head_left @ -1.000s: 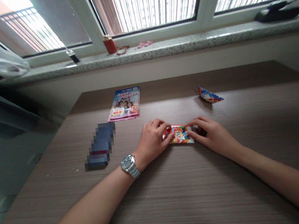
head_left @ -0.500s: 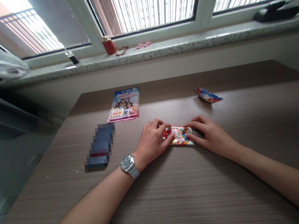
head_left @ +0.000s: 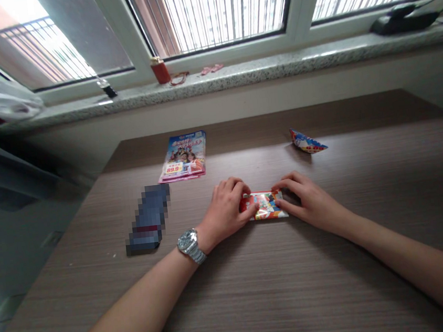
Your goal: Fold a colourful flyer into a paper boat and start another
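A small folded piece of colourful printed paper (head_left: 266,205) lies on the brown wooden table (head_left: 234,286) between my hands. My left hand (head_left: 231,204), with a silver watch on its wrist, grips the left end of the paper between thumb and fingers. On the right end, the thumb and fingertips of my right hand (head_left: 301,194) hold it by its edges. Beyond my right hand sits a folded paper boat (head_left: 306,142) in blue, red and white.
A stack of printed flyers (head_left: 184,155) is at the back left of the table. Nearer to me lies a dark pixelated object (head_left: 148,218). The granite windowsill (head_left: 267,72) bears a red lighter-like item (head_left: 160,71) and a black device (head_left: 404,21).
The folded paper's upper edge sits slightly lower and a red strip now shows along it. My hands have barely moved, and the whole view has shifted a little.
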Demonstrator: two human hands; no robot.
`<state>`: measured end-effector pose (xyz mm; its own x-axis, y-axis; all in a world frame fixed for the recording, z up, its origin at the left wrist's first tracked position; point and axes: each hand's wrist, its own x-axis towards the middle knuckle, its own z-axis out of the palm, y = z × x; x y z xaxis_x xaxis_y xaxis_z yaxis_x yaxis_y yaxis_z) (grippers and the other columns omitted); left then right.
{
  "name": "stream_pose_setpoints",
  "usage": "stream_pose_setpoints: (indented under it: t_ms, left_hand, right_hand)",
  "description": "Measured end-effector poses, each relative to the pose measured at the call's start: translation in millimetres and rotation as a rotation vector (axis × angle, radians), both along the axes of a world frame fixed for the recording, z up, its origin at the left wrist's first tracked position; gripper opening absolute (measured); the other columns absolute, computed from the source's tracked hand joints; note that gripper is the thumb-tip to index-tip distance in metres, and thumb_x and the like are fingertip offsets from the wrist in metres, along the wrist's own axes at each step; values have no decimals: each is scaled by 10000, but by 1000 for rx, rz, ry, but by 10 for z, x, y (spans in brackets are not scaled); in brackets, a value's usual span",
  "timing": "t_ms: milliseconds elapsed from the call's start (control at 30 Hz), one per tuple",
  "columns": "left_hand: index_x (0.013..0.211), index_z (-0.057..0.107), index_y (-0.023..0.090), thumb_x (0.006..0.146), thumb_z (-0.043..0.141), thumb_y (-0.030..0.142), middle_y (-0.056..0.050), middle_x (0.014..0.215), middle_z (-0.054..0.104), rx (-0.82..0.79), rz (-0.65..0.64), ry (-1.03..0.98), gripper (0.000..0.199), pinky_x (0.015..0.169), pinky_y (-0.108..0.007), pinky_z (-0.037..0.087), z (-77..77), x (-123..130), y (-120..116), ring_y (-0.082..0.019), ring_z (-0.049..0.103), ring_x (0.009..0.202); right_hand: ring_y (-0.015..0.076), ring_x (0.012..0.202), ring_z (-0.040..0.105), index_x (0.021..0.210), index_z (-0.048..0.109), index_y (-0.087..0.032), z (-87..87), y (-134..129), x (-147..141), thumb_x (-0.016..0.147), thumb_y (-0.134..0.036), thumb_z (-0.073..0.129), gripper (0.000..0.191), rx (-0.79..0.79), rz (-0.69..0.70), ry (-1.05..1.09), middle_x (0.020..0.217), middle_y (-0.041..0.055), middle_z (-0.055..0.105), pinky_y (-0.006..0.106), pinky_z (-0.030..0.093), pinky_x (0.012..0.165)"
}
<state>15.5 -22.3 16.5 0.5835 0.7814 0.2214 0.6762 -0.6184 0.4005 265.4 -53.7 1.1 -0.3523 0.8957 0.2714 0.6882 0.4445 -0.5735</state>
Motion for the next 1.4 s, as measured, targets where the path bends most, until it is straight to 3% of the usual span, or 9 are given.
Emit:
stream_pose_setpoints:
  t_ms: [367,733,1133,1300,1400]
  left_hand:
    - [1070,595,204,901,673,387,-88,1147,580,14,4,17,261,927,-418,440,-9,8,1,-269,519,1058]
    - [1099,596,218,902,675,405,-86,1163,576,10,2,20,282,951,-428,440,-11,3,-5,-274,518,1085]
    - [1182,607,241,915,666,409,-90,1219,576,-6,-12,-30,321,1005,-455,438,-7,-14,-4,-281,529,1140]
    - [1112,617,225,937,643,331,-98,1244,592,-70,-106,-198,207,1048,-432,445,49,-38,-1,-261,547,1189]
    - [1063,594,203,944,639,291,-82,1153,641,-171,-141,-344,155,973,-364,498,47,-33,-21,-214,612,1090]
  right_hand:
    - [277,961,610,1024,644,-222,11,-37,3,909,-386,653,201,28,-107,-89,1011,96,589,422,501,856]
    - [277,952,596,981,601,-224,-19,-35,-11,866,-383,703,221,20,-135,-76,990,83,606,403,483,827]
    - [195,741,602,955,631,-220,76,-69,-39,921,-310,634,96,-157,-117,158,828,25,653,336,475,677]
    - [198,779,642,1021,619,-226,48,-86,-32,922,-379,658,187,-205,-95,387,857,32,668,334,542,694]
    - [203,817,662,1034,614,-228,46,-93,-29,906,-408,685,231,-222,-101,486,904,44,681,339,571,730]
